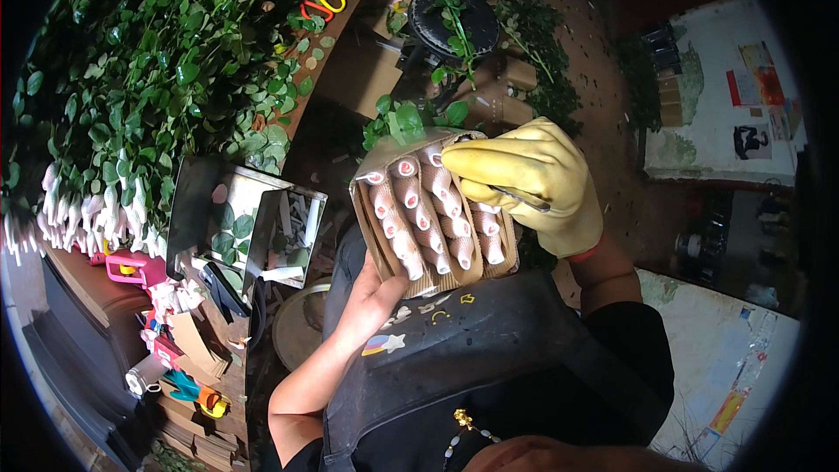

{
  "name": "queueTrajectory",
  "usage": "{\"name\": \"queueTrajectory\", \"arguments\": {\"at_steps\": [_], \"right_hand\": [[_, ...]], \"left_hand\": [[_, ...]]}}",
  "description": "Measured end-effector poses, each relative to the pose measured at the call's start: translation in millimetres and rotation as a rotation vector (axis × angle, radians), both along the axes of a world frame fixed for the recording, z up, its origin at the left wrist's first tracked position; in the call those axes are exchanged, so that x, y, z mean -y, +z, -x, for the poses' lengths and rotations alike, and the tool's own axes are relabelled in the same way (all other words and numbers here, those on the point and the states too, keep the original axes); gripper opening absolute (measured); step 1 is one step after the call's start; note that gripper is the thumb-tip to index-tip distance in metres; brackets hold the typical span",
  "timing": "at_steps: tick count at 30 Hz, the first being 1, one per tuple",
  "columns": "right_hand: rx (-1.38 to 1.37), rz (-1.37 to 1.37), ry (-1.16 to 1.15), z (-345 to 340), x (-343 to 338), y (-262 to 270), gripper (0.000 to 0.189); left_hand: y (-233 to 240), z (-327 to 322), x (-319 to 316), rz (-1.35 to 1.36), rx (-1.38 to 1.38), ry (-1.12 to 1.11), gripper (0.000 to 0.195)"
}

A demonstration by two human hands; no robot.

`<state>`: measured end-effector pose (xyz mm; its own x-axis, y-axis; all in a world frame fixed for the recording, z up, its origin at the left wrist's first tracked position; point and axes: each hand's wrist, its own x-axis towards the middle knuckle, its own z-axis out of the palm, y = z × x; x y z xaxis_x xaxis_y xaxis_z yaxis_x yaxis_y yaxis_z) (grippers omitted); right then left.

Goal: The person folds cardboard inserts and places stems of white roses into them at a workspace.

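My bare left hand (372, 301) holds the lower left edge of a cardboard-wrapped bundle of roses (501, 269) against my dark apron. Rows of rose heads in white mesh sleeves (425, 241) face up, with corrugated cardboard strips between the rows. Reddish petals show in the sleeve openings. Green leaves (408, 119) stick out beyond the far edge of the bundle. My right hand (539, 183), in a yellow rubber glove, is at the upper right of the bundle, its fingers against the top sleeves. A thin dark metal tool (521, 198) lies under those fingers; its hidden part cannot be made out.
Leafy sleeved roses (164, 65) cover the table at left, with red and yellow-handled scissors (322, 5) near its edge. A metal tray (288, 187) holds leaves and white scraps. Cardboard pieces (196, 347) lie at lower left. A round black stool (453, 21) bears stems.
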<state>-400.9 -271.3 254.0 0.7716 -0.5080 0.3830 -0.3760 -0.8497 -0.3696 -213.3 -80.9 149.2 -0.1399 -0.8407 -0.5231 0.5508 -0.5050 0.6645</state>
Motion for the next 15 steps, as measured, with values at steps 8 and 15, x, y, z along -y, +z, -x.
{"name": "queueTrajectory", "arguments": {"at_steps": [8,15], "right_hand": [[0.015,0.116,-0.002,-3,1,-11,0.031],[0.008,0.181,0.037,6,8,-25,0.033]], "left_hand": [[-16,6,-4,0.099,-0.021,0.066,0.068],[-16,5,-5,0.086,-0.026,0.06,0.067]]}}
